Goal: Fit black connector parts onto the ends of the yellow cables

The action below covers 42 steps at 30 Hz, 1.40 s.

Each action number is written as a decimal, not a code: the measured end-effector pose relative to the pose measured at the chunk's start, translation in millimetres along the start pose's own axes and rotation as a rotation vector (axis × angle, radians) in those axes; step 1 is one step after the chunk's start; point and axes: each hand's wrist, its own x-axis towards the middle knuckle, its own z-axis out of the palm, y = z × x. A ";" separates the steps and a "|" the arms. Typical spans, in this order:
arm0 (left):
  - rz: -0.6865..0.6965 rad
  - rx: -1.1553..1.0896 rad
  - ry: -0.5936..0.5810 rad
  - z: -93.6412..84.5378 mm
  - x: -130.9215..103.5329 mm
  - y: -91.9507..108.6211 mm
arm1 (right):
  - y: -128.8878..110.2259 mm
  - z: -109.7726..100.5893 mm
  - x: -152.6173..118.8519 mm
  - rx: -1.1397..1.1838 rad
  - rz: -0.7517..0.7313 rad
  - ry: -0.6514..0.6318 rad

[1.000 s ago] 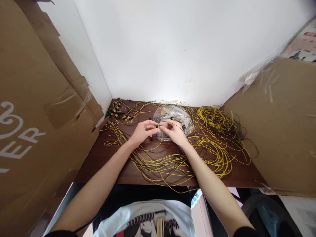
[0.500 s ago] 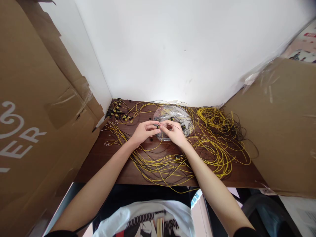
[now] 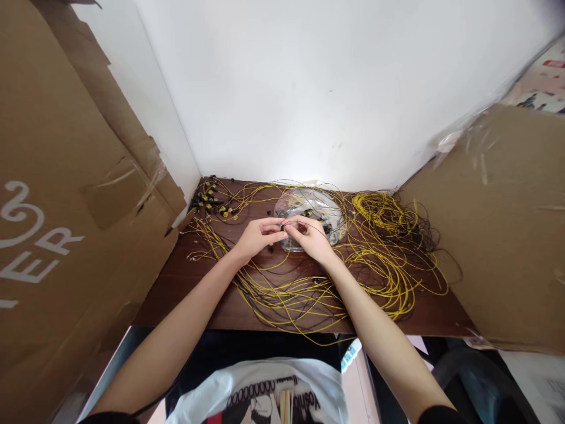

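Observation:
My left hand (image 3: 260, 237) and my right hand (image 3: 309, 235) meet above the middle of the dark brown table (image 3: 176, 294). Between their fingertips is a small black connector (image 3: 283, 227), mostly covered by the fingers, with thin wires running from it. Both hands are closed in a pinch on it. Just behind them lies a clear plastic bag (image 3: 338, 221) with small black and yellow pieces in it. Yellow and black wires (image 3: 286, 294) curve across the table below my hands.
Tangled coils of yellow wire (image 3: 375, 209) lie at the right. Wires with black connector ends (image 3: 209, 200) cluster at the back left. Cardboard walls (image 3: 494, 224) flank the table, and a white wall (image 3: 286, 100) stands behind.
My fingers have shifted very slightly around the black connector, which is now a little more covered. Otherwise the hands and wires stay in place.

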 end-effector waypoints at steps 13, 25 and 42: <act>0.027 -0.003 0.009 -0.1 0.9 -2.6 | -1.9 1.1 -0.7 -0.004 0.001 0.010; 0.029 -0.020 0.006 -0.3 1.0 -2.3 | 4.3 1.5 0.7 0.006 -0.017 0.012; 0.003 -0.007 -0.016 -0.5 -0.1 -0.8 | 3.5 -0.9 0.1 -0.032 -0.024 0.024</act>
